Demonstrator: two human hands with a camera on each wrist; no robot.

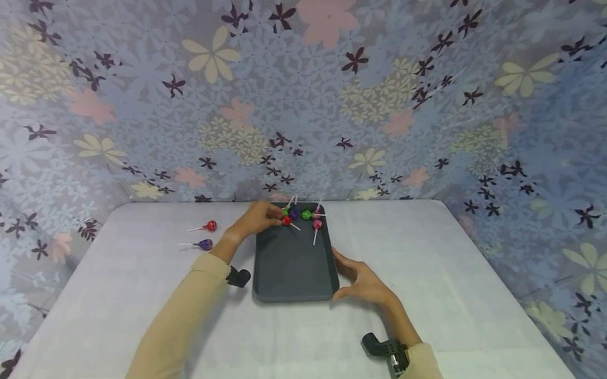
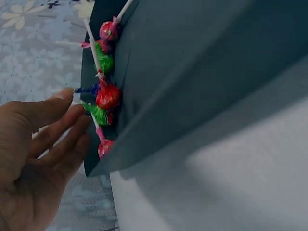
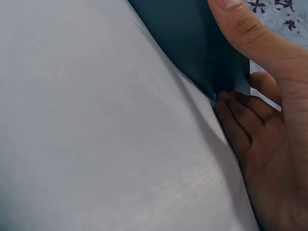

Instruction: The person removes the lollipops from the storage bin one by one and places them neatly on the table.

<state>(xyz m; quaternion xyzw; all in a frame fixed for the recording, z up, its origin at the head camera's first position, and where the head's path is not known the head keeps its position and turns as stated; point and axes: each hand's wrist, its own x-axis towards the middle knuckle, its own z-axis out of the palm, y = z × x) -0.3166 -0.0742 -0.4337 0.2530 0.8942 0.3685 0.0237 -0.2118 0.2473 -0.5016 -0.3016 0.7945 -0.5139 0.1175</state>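
A dark grey tray (image 1: 297,267) lies on the table, with several wrapped lollipops at its far end. My left hand (image 1: 260,217) is over the tray's far left corner, beside a red lollipop (image 1: 286,220) and a green one. In the left wrist view, the thumb and fingers of the left hand (image 2: 53,134) stand apart beside a purple lollipop (image 2: 92,89) and a green lollipop (image 2: 101,114); the sticks of these two are hidden behind it. My right hand (image 1: 363,282) holds the tray's near right corner, thumb at the front, fingers along the side.
Left of the tray, another red lollipop (image 1: 211,225) and another purple lollipop (image 1: 205,244) lie on the white-covered table (image 1: 129,295). A flowered cloth backdrop (image 1: 306,111) rises behind the table and along its sides.
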